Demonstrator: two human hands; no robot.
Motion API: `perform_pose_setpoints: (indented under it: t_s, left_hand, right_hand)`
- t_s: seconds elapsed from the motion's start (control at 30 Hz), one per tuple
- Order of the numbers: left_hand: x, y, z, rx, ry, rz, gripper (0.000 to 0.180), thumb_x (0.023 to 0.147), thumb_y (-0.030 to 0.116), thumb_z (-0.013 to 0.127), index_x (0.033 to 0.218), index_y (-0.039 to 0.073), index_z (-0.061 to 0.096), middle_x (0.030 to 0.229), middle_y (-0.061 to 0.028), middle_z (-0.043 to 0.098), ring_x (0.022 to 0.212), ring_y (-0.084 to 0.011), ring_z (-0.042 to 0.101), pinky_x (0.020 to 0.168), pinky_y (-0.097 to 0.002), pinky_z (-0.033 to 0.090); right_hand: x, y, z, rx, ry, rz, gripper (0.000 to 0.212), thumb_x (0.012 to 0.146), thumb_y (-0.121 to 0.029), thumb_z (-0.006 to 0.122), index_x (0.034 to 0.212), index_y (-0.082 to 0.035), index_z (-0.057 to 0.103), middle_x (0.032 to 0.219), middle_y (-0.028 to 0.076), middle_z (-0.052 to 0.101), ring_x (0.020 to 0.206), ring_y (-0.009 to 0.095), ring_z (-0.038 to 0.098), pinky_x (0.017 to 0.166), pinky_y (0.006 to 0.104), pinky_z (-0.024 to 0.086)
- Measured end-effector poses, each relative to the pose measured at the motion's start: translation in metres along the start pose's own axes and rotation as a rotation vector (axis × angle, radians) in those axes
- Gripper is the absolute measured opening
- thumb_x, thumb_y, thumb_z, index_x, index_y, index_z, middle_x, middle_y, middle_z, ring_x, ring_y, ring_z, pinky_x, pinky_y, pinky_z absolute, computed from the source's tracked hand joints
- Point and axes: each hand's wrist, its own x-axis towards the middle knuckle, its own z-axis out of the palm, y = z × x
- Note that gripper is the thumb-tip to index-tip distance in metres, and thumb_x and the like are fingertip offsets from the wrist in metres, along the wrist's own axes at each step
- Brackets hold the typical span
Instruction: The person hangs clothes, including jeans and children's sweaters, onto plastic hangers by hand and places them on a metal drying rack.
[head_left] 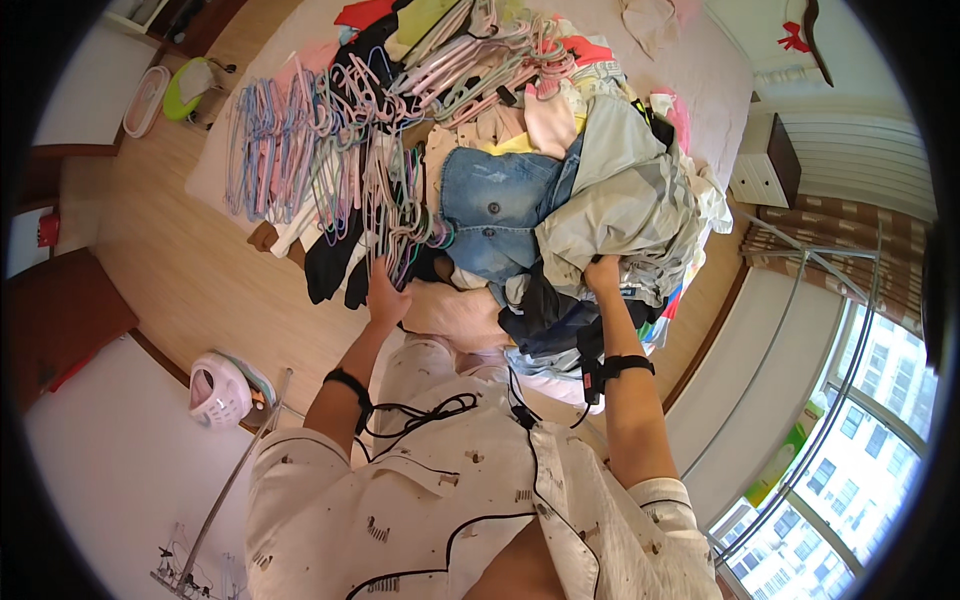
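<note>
Nearest, the left hand [384, 296] meets the near end of the hanger bunch [398, 222]; whether its fingers clasp it, I cannot tell. The right hand [603, 275] grasps the grey garment [612, 215], seemingly the step of taking it up; the next move calls for a firm hold. The garment lies right of the denim garment [492, 190] on the bed [716, 72], long axis near to far, far end leaning left.

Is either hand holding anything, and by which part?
Right hand: apparently the light-grey fabric garment, by its near edge. Left hand: at multicoloured plastic hangers, near ends; grip unclear.
</note>
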Motion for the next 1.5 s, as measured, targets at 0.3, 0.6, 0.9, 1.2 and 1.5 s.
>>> perform_pose_setpoints:
  t_s: [0.3,0.6,0.9,1.2,1.5]
  left_hand:
    - [0.086,-0.056,0.03,0.472,-0.311,-0.218,0.093,0.063,0.026,0.09,0.132,0.004,0.033,0.128,-0.0202,0.052,0.118,-0.0406,0.053,0.091,-0.0547,0.047]
    - [0.084,-0.044,0.024,0.389,-0.212,-0.216,0.114,0.053,0.03,0.096,0.142,0.004,0.029,0.13,-0.0238,0.049,0.119,-0.0425,0.05,0.096,-0.0508,0.046]
    - [0.07,-0.015,0.002,0.401,0.01,0.071,0.078,0.069,0.014,0.081,0.136,0.003,0.043,0.124,-0.0248,0.05,0.117,-0.0434,0.048,0.099,-0.0477,0.04]
    - [0.032,0.26,-0.004,0.132,-0.484,0.938,0.066,0.069,0.012,0.078,0.131,0.012,0.055,0.143,-0.0141,0.044,0.132,-0.0383,0.04,0.112,-0.0505,0.031]
    - [-0.042,0.35,0.075,0.084,-0.842,1.096,0.027,0.068,0.009,0.071,0.091,0.004,0.058,0.092,-0.0151,0.06,0.092,-0.0374,0.058,0.09,-0.0448,0.047]
  right_hand:
    - [0.005,0.008,0.006,0.02,-0.021,0.051,0.077,0.076,-0.032,0.074,0.135,0.004,0.039,0.132,0.035,0.049,0.118,0.05,0.052,0.099,0.0477,0.043]
    - [0.008,0.004,0.002,0.002,-0.016,-0.01,0.061,0.077,-0.024,0.07,0.128,0.004,0.049,0.125,0.034,0.055,0.115,0.049,0.054,0.096,0.0476,0.045]
    - [-0.005,-0.01,-0.005,-0.21,0.009,0.213,0.063,0.076,-0.025,0.07,0.118,0.013,0.043,0.12,0.034,0.056,0.113,0.045,0.058,0.097,0.0472,0.048]
    - [-0.093,-0.006,-0.051,0.377,-0.07,0.176,0.081,0.076,-0.037,0.078,0.134,0.008,0.044,0.128,0.03,0.057,0.121,0.04,0.055,0.099,0.0416,0.046]
    - [-0.182,0.02,-0.163,0.937,-0.297,0.204,0.051,0.091,-0.03,0.069,0.129,-0.001,0.053,0.116,0.01,0.064,0.101,0.018,0.06,0.083,0.0343,0.051]
